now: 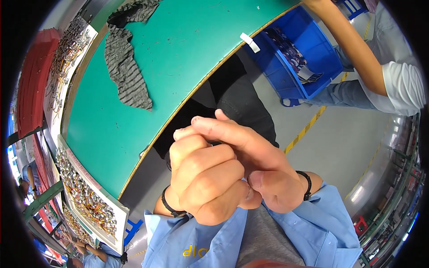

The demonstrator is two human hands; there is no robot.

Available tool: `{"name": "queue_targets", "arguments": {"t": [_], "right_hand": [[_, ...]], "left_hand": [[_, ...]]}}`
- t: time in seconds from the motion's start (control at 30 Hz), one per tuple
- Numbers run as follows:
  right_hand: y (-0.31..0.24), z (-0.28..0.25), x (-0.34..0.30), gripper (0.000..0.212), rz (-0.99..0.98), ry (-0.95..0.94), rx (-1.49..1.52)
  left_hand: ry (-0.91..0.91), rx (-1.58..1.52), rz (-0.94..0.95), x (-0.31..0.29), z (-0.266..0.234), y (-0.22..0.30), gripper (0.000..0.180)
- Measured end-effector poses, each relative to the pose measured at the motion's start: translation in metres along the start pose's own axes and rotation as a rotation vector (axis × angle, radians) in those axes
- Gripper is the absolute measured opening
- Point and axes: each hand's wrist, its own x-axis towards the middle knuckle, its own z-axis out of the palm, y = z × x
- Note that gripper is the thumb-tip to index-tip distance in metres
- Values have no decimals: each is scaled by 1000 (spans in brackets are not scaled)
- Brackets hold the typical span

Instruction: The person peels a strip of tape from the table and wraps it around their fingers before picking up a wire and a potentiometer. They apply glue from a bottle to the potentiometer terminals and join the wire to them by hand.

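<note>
My left hand (pixel 205 178) is curled into a fist in front of my body, its knuckles turned toward me. Against it presses my right hand (pixel 270 167), with its fingers bent over the top of the left one and its thumb near the left fingertips. Whatever lies between the two hands, if anything, is hidden. Both wrists wear a dark cord bracelet. Beyond them, a grey striped strip of cloth (pixel 127 67) lies crumpled on the green tabletop (pixel 178 58), out of my hands' reach at this moment.
White trays (pixel 105 205) of small metal parts with coloured wires line the table's left side. A blue bin (pixel 288 85) with dark patterned pieces stands beyond the right table edge, next to another person's arm (pixel 357 49). A white tag (pixel 250 42) sits on the edge.
</note>
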Motion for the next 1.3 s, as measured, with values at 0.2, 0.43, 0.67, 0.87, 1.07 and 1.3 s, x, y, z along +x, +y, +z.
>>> {"name": "queue_targets", "arguments": {"t": [0.2,0.43,0.67,0.87,1.07,1.3], "right_hand": [[0,12,-3,75,71,81,262],[2,11,-2,72,59,49,317],[10,-4,-3,70,37,-39,220],[-7,11,-1,67,100,159,298],[-1,0,-2,66,116,151,94],[-5,10,-5,70,184,158,197]], "left_hand": [[7,-23,3,4,0,-3,44],[99,-65,30,-4,4,-1,42],[119,6,-18,-2,8,-4,34],[17,132,0,8,0,3,18],[-219,191,-63,21,-6,3,17],[-213,152,-55,8,-5,-2,25]]}}
